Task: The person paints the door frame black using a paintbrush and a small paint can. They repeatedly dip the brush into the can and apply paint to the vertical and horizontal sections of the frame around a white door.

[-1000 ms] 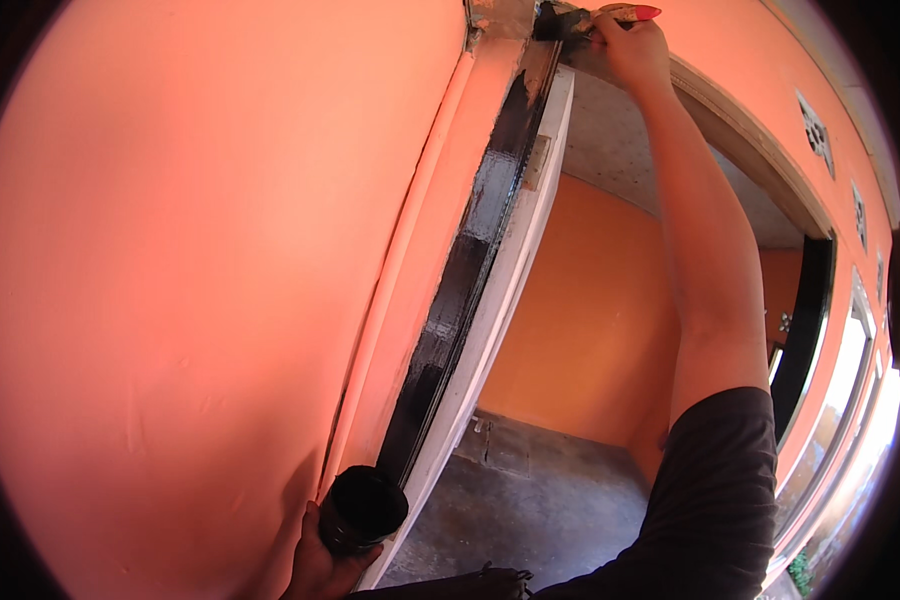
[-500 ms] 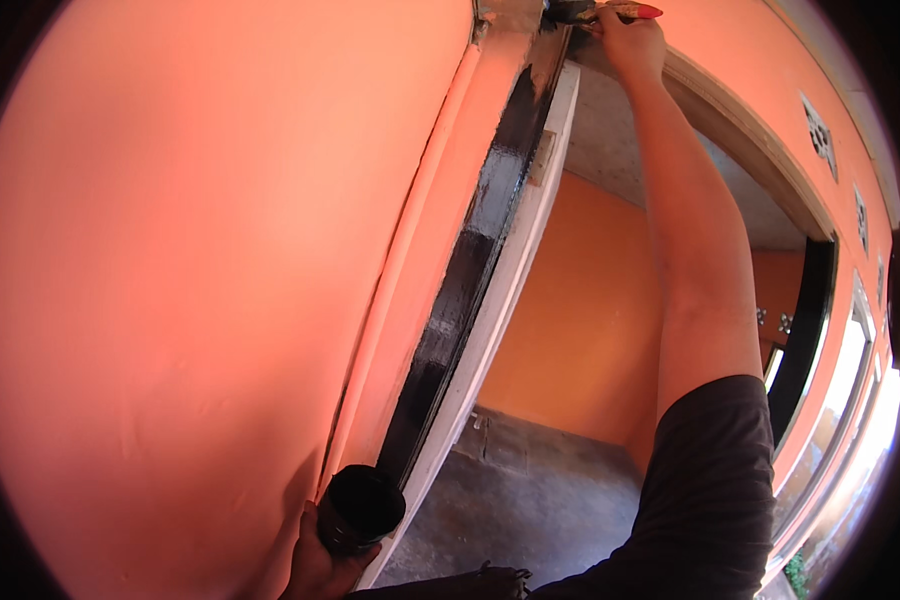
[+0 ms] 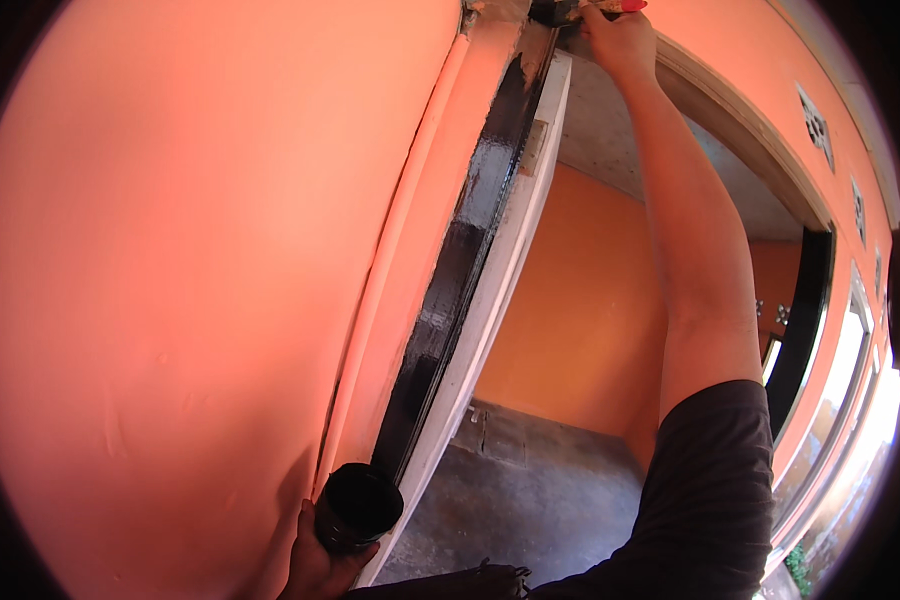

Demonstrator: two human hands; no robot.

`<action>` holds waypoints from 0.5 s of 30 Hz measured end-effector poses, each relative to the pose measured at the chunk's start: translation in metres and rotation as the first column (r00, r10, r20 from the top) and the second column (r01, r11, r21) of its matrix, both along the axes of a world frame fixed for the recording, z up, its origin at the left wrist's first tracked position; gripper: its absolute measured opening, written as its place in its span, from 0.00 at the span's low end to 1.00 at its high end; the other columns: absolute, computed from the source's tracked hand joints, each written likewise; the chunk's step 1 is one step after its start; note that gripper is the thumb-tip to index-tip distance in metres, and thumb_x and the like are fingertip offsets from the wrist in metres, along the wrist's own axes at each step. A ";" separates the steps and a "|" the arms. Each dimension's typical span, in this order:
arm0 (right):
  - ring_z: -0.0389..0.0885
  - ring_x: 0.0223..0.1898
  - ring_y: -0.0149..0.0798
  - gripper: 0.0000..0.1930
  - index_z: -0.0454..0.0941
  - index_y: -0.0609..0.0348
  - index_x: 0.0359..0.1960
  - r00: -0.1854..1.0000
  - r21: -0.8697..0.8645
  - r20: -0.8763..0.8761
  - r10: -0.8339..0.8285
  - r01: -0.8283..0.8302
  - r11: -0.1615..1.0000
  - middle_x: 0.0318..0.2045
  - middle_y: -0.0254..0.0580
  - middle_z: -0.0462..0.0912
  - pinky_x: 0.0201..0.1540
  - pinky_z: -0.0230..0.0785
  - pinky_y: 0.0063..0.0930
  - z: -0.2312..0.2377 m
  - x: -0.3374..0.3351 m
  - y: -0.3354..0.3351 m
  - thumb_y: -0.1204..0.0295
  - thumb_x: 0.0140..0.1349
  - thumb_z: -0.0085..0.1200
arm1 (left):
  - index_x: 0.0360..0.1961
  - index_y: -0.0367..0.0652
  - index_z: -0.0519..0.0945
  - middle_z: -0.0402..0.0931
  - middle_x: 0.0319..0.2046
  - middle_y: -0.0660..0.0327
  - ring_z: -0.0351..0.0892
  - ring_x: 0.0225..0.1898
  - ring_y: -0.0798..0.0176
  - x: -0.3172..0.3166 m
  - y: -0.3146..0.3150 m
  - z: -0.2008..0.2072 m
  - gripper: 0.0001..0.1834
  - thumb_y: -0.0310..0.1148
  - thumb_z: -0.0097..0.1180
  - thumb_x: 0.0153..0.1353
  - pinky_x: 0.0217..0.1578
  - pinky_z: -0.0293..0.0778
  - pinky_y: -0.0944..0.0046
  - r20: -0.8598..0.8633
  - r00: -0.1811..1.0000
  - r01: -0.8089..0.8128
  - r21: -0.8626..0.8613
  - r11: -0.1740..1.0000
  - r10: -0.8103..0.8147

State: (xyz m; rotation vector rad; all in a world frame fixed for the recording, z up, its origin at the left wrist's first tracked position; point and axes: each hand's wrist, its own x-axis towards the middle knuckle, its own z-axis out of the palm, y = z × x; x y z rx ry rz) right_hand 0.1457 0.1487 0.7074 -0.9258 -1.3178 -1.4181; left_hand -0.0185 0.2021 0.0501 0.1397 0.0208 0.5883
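Glossy black doorframe point(image 3: 457, 250), orange-walled room point(image 3: 570, 300); our left fingers point(image 3: 308, 520) hold round black cup point(image 3: 344, 535), dark inside, right fingers point(image 3: 595, 20) red-tipped paintbrush point(image 3: 571, 11).

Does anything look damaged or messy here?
Two small things: the black door frame has a ragged edge to its coat near the top, where paler patches show, and the pink wall has uneven marks at lower left. No spill shows.

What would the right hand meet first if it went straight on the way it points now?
Pointing leftward with the paintbrush leading, the right hand would probably meet the upper end of the dark-coated door post first, though depth there is hard to judge.
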 end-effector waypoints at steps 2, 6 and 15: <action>0.83 0.25 0.42 0.10 0.80 0.63 0.27 0.998 0.026 0.058 -0.037 0.036 0.999 0.21 0.46 0.82 0.29 0.74 0.38 0.001 0.004 -0.001 0.68 0.58 0.59 | 0.63 0.45 0.72 0.78 0.55 0.51 0.80 0.54 0.48 -0.001 -0.002 0.004 0.34 0.62 0.38 0.72 0.51 0.80 0.44 -0.038 0.999 -0.008 -0.013 1.000 0.007; 0.83 0.26 0.42 0.10 0.80 0.64 0.27 0.995 0.035 0.080 -0.067 0.065 0.997 0.21 0.47 0.82 0.30 0.73 0.37 -0.002 0.005 -0.004 0.68 0.58 0.58 | 0.62 0.45 0.73 0.79 0.55 0.51 0.80 0.54 0.49 0.001 0.000 -0.007 0.33 0.61 0.41 0.71 0.50 0.81 0.45 0.079 0.996 0.029 0.011 1.000 -0.030; 0.81 0.25 0.39 0.09 0.79 0.64 0.26 0.986 -0.023 0.161 -0.048 0.053 0.998 0.20 0.44 0.81 0.29 0.72 0.36 -0.013 0.005 -0.010 0.70 0.58 0.57 | 0.59 0.46 0.75 0.81 0.51 0.52 0.82 0.50 0.50 0.000 0.000 -0.009 0.32 0.61 0.46 0.69 0.46 0.83 0.46 0.099 0.993 0.069 0.012 0.998 -0.070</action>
